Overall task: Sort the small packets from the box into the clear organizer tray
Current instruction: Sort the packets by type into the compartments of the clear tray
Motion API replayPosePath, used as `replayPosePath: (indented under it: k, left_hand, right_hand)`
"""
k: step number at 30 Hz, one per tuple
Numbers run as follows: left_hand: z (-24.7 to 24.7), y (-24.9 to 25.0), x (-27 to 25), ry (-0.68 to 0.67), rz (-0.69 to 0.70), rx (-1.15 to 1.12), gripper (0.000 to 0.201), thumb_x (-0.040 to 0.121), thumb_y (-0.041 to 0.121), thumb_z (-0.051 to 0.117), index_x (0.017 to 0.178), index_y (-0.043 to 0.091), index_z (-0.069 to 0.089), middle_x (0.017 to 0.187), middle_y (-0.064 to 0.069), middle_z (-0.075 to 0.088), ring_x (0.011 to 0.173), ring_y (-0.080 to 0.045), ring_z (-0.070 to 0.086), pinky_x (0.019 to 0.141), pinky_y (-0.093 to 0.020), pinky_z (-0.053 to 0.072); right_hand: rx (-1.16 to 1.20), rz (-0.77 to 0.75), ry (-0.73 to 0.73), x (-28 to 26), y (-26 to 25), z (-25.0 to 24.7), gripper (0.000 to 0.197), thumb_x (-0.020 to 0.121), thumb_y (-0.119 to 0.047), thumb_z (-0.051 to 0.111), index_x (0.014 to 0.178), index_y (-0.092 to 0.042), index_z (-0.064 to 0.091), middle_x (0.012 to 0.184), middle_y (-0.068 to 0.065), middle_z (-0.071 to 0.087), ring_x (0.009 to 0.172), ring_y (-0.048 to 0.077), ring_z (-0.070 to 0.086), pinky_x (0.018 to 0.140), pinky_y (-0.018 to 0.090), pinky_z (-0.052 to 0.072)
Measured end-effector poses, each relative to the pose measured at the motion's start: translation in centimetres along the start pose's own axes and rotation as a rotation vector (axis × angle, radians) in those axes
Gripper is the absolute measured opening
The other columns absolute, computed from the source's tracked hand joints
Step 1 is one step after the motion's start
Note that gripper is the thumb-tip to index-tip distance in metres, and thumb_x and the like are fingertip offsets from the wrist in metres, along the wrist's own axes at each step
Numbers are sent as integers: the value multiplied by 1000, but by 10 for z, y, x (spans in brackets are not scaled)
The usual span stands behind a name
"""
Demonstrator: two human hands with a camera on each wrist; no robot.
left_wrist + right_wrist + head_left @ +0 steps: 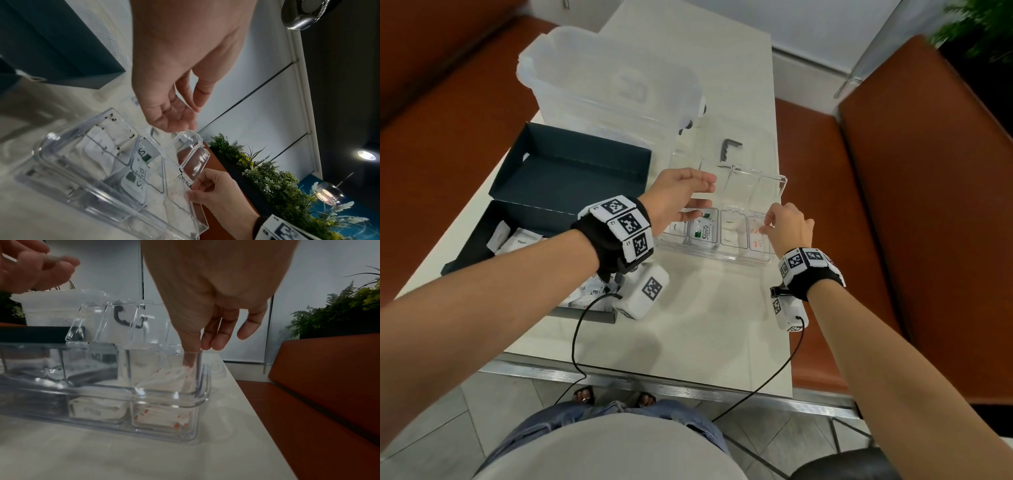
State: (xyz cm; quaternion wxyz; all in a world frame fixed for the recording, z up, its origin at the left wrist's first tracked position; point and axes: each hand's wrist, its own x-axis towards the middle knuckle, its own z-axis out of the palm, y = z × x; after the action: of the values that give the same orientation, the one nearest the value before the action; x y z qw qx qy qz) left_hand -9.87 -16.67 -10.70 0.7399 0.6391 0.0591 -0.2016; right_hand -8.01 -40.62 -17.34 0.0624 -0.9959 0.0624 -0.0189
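Note:
The clear organizer tray stands at the table's right, its hinged lid raised behind it. The front row holds a pepper packet, a Stevia packet, a sugar packet and a red-printed packet. My left hand hovers over the tray's left half with relaxed fingers, and its fingertips touch the lid's edge in the left wrist view. My right hand pinches the tray's right wall, thumb inside the red-packet compartment. The dark box on the left holds several white packets.
A large translucent storage bin stands behind the dark box. A small black L-shaped piece shows through the raised lid. Brown bench seats flank the table, and the tray sits close to the table's right edge. Green plants stand beyond the bench.

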Motion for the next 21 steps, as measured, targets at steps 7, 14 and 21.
replayPosePath:
  k: [7, 14, 21]
  left_hand:
    - [-8, 1, -3, 6, -3, 19, 21, 98, 10, 54, 113, 14, 67, 105, -1, 67, 88, -18, 67, 75, -28, 54]
    - [-22, 16, -11, 11, 13, 26, 21, 98, 11, 54, 115, 14, 66, 103, 1, 67, 83, -15, 66, 71, -25, 52]
    - [-77, 43, -39, -21, 120, 232, 18, 97, 17, 56, 112, 19, 66, 104, 4, 70, 80, -10, 68, 75, -25, 54]
  right_hand:
    - [-17, 14, 9, -4, -1, -17, 23, 90, -33, 62, 107, -18, 58, 107, 5, 55, 94, 25, 56, 92, 44, 32]
    - [59, -96, 187, -11, -37, -88, 19, 92, -25, 56, 110, -20, 62, 116, 6, 53, 97, 22, 54, 95, 45, 33]
    - [314, -375, 151, -33, -132, -133, 17, 91, -20, 59, 104, -16, 69, 108, 4, 59, 85, 15, 59, 86, 24, 43]
